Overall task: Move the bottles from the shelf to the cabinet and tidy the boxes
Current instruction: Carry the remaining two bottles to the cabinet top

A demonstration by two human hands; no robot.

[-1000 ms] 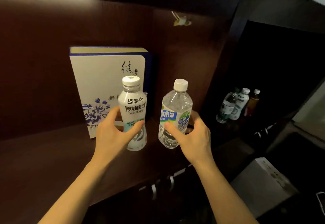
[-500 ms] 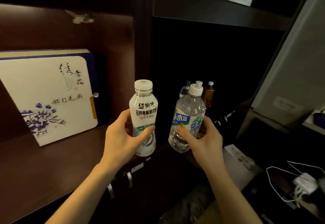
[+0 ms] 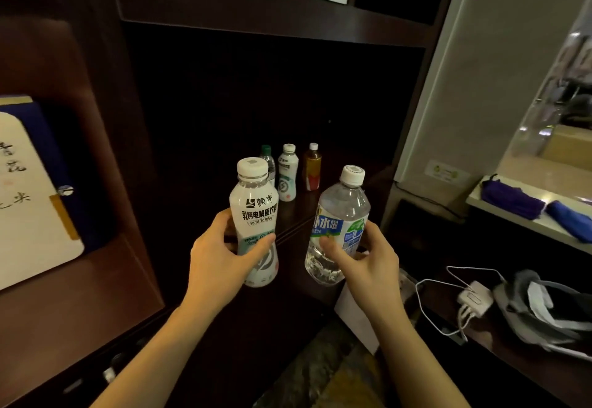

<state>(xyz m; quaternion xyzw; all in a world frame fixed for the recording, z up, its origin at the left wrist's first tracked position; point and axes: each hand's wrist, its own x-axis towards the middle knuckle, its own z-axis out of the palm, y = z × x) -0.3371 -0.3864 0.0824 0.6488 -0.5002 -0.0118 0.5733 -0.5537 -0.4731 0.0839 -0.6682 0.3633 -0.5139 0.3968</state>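
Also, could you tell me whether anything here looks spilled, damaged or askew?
Nothing looks spilled or damaged. The clear water bottle in the right hand tilts, cap toward the right, while the white bottle in the left hand is upright. The three bottles in the cabinet stand capped and upright.

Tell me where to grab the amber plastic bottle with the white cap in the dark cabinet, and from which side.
Take the amber plastic bottle round its straight middle, coming from the front right: it stands upright, that side looks free, and a white plastic bottle stands close on its left.
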